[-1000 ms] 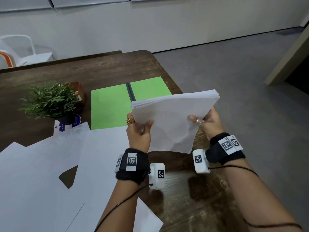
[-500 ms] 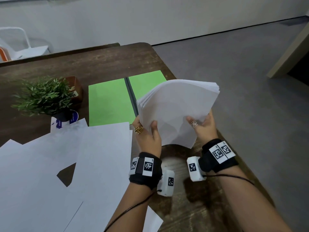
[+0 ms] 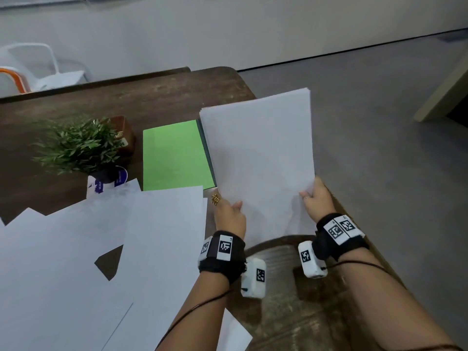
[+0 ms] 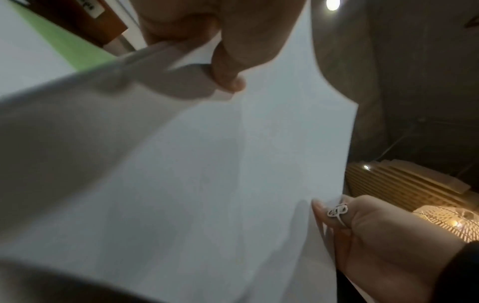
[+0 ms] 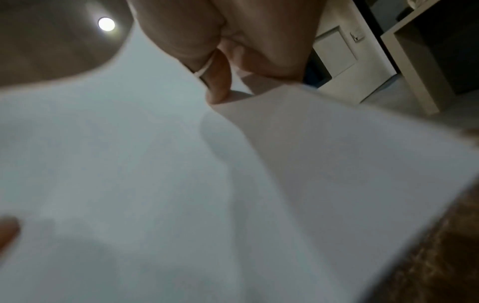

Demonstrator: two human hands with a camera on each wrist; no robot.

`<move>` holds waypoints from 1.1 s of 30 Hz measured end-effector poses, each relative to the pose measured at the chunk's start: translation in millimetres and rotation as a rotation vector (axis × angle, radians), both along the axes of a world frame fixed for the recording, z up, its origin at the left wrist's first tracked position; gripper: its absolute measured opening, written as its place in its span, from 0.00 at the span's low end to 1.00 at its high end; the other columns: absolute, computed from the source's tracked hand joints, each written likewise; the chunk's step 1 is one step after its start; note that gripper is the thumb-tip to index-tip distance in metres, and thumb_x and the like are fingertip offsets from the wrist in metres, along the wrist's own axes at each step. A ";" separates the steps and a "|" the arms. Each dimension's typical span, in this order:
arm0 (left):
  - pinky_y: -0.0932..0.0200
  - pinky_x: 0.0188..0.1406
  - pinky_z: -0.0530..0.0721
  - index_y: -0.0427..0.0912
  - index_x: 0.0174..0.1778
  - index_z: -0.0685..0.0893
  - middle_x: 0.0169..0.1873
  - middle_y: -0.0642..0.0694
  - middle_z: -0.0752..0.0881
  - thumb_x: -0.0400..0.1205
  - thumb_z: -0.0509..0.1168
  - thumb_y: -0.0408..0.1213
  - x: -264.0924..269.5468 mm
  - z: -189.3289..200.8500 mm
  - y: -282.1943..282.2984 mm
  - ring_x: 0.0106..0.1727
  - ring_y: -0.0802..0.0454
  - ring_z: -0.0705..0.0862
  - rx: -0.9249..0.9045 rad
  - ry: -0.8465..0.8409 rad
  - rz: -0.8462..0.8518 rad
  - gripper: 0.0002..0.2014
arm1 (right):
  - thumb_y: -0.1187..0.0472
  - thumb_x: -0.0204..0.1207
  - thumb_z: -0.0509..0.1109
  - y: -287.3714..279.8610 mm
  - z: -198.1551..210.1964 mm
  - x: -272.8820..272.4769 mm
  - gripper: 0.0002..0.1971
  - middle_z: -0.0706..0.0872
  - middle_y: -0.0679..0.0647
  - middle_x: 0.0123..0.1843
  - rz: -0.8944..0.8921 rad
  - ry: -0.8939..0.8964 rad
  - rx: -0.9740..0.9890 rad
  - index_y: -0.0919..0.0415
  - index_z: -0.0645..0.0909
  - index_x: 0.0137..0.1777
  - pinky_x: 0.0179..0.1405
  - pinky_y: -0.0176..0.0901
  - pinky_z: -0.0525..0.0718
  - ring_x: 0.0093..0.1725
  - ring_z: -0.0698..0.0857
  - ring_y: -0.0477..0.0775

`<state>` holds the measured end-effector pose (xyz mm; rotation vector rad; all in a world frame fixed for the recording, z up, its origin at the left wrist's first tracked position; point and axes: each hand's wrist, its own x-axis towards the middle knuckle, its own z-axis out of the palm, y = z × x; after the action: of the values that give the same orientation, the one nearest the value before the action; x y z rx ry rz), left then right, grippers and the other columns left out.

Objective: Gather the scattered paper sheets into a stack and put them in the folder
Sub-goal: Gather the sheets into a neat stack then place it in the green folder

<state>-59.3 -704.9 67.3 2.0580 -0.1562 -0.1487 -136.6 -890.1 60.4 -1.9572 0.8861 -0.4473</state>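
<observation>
Both my hands hold a stack of white paper sheets (image 3: pixel 260 158) upright above the table's right side. My left hand (image 3: pixel 229 211) grips its lower left edge, thumb on the front; my right hand (image 3: pixel 314 198) pinches the lower right edge. The stack (image 4: pixel 207 174) fills the left wrist view, and the stack (image 5: pixel 155 184) fills the right wrist view too. An open green folder (image 3: pixel 174 155) lies flat behind the stack, its right half hidden by the paper. Several loose white sheets (image 3: pixel 88 249) lie spread over the table's left.
A small potted plant (image 3: pixel 78 145) stands left of the folder, with a brown box (image 3: pixel 125 133) behind it. The dark wooden table (image 3: pixel 152 97) ends just right of my hands, with grey floor beyond. A white chair (image 3: pixel 38 64) stands at the far left.
The stack has swung from a sideways tilt to standing upright on its long axis, and it now covers the folder's right half. Both hands have slid to its lower corners.
</observation>
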 end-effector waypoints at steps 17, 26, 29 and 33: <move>0.52 0.66 0.77 0.35 0.67 0.69 0.64 0.40 0.79 0.80 0.67 0.46 -45.2 -74.1 26.2 0.64 0.42 0.80 0.376 0.452 -0.203 0.26 | 0.69 0.77 0.60 12.1 -60.3 -36.1 0.19 0.76 0.67 0.68 0.079 0.785 -0.023 0.69 0.67 0.68 0.58 0.48 0.78 0.66 0.77 0.66; 0.66 0.58 0.76 0.37 0.72 0.70 0.66 0.42 0.73 0.78 0.70 0.43 -21.1 -50.2 81.6 0.62 0.47 0.77 0.466 0.137 -0.220 0.28 | 0.64 0.77 0.66 77.9 -32.7 -24.5 0.20 0.71 0.62 0.72 0.230 0.420 -0.287 0.61 0.74 0.70 0.67 0.46 0.69 0.70 0.70 0.62; 0.56 0.70 0.67 0.44 0.75 0.69 0.74 0.40 0.65 0.79 0.69 0.37 -9.6 -48.8 151.9 0.74 0.42 0.66 0.579 0.006 -0.132 0.28 | 0.66 0.78 0.66 135.0 -27.0 -10.6 0.14 0.76 0.62 0.65 0.506 0.298 -0.197 0.63 0.80 0.63 0.60 0.37 0.70 0.66 0.76 0.60; 0.43 0.77 0.63 0.56 0.81 0.55 0.82 0.41 0.43 0.74 0.73 0.50 -10.4 -58.0 261.1 0.82 0.36 0.45 0.879 0.257 0.012 0.44 | 0.61 0.78 0.67 207.2 -27.1 15.3 0.13 0.83 0.60 0.63 0.619 0.432 -0.044 0.65 0.84 0.59 0.64 0.37 0.70 0.66 0.79 0.58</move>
<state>-69.7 -443.8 9.3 2.8799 0.1077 -0.5493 -121.3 -682.9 33.3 -2.2774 0.4743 0.3287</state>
